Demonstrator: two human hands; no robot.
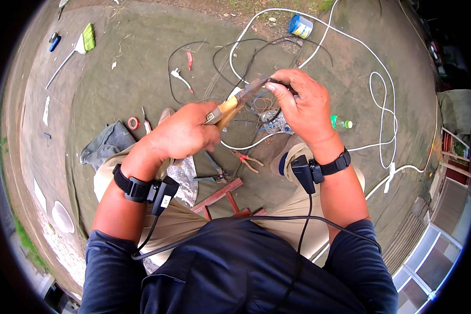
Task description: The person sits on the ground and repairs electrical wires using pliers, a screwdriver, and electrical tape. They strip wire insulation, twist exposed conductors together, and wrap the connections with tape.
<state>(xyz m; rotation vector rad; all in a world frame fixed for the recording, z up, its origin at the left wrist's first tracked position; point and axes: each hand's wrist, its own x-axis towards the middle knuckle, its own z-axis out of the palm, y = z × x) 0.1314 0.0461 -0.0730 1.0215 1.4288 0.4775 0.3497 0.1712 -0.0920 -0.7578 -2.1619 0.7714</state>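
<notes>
My left hand is closed around a pliers-like tool with yellow handles and a grey metal head. The head points up to the right, toward my right hand. Thumb and fingers of that hand pinch the end of a black cable, close to the metal head. Whether the jaws touch the cable cannot be made out. Below the hands, red-handled pliers lie on the ground beside a grey metal tool. A crumpled clear plastic piece lies beneath my right hand.
A long white cable loops across the green ground sheet. Around me are a blue can, a green bottle, a white plug, a red tape roll, grey cloth, a broom and a red wooden frame.
</notes>
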